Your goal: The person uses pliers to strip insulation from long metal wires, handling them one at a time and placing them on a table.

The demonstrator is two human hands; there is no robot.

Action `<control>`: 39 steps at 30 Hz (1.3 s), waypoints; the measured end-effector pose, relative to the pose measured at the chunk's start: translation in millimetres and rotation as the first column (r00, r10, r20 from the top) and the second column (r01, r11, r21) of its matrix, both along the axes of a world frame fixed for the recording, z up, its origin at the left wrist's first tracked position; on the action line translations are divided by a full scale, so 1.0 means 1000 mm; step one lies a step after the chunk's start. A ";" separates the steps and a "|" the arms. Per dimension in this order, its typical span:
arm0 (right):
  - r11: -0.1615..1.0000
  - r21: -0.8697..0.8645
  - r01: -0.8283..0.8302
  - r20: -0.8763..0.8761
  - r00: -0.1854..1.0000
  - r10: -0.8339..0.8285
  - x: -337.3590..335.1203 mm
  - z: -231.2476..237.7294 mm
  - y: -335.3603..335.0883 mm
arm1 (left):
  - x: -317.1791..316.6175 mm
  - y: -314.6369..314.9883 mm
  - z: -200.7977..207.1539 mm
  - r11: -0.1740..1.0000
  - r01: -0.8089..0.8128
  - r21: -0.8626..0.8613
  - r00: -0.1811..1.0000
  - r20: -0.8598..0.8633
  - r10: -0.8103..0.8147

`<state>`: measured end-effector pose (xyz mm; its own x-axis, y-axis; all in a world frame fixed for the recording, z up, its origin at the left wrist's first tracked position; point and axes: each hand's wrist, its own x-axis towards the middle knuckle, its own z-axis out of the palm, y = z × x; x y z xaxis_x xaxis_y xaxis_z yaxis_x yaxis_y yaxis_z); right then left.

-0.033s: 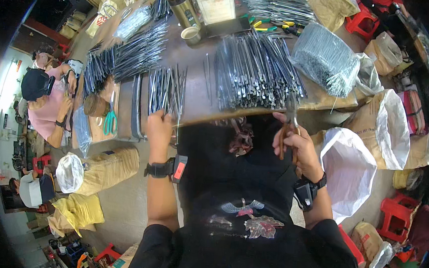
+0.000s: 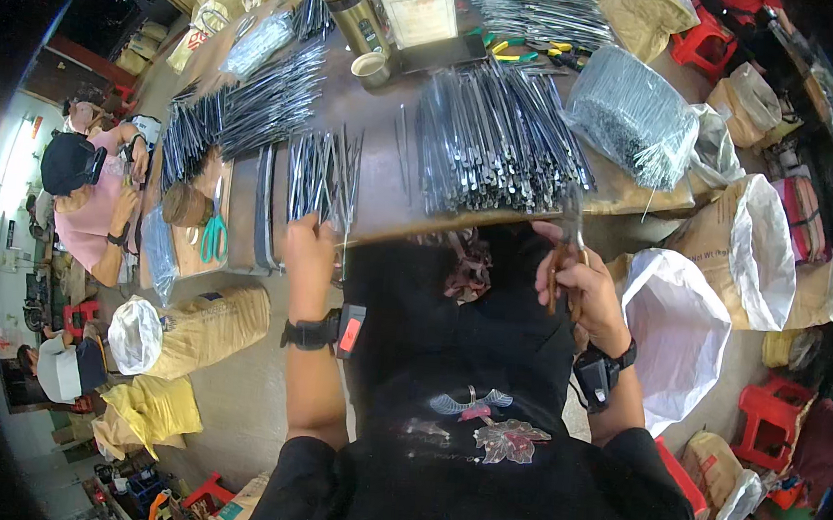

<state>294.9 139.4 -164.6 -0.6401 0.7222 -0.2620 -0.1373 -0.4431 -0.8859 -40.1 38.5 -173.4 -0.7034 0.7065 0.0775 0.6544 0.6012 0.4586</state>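
Observation:
My right hand [image 2: 579, 286] is wrapped round pliers [image 2: 574, 234] with reddish-brown handles. Their jaws point toward the table edge, just below the near ends of a large pile of thin, shiny dark strips [image 2: 502, 140] with small metal ends. At the table's near edge, my left hand [image 2: 310, 253] is closed, its fingertips against the near ends of a smaller bundle of the same strips [image 2: 323, 176]. What those fingers hold, if anything, is hidden. A few loose strips [image 2: 404, 153] lie between the two piles.
More strips [image 2: 268, 100] lie at left, beside teal-handled scissors [image 2: 215, 236]. A thermos [image 2: 355, 12], a metal cup [image 2: 371, 68] and a plastic-wrapped wire bundle [image 2: 629, 115] stand farther back. Open sacks [image 2: 677, 336] stand at right. Another person [image 2: 92, 199] works at left.
My right hand and the pliers have shifted slightly to the right. My left hand stays nearly in place at the table edge.

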 end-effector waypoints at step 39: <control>0.763 -0.545 0.348 -0.460 0.637 -0.619 0.091 -0.024 0.090 | -0.027 0.046 -0.045 0.903 -0.372 0.216 -0.125 0.952 -0.279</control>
<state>386.3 229.0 -188.2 -0.3361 0.8983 -0.2830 -0.8513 -0.4183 -0.3166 -66.7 84.3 -218.2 -0.2461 0.8088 -0.5342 -0.7273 0.2103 0.6534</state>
